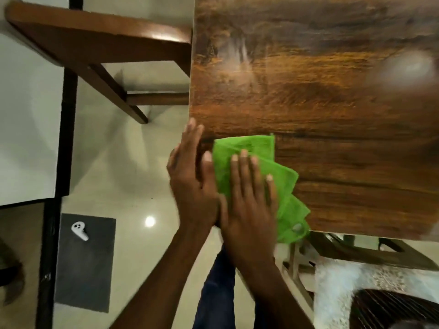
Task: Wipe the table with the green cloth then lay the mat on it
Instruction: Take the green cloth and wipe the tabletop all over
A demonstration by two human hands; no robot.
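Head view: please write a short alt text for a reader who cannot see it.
The right hand presses a green cloth flat on the near left corner of a wooden table; the left hand, fingers straight, is beside it at the table edge.

Wooden chair (99, 41), glossy pale floor (133, 167)

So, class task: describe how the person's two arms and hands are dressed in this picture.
Both forearms are bare, with no sleeves in view. The left hand and right hand wear no gloves, and no rings, watch or bands show. Fingernails are short and pale. Dark blue trousers appear below.
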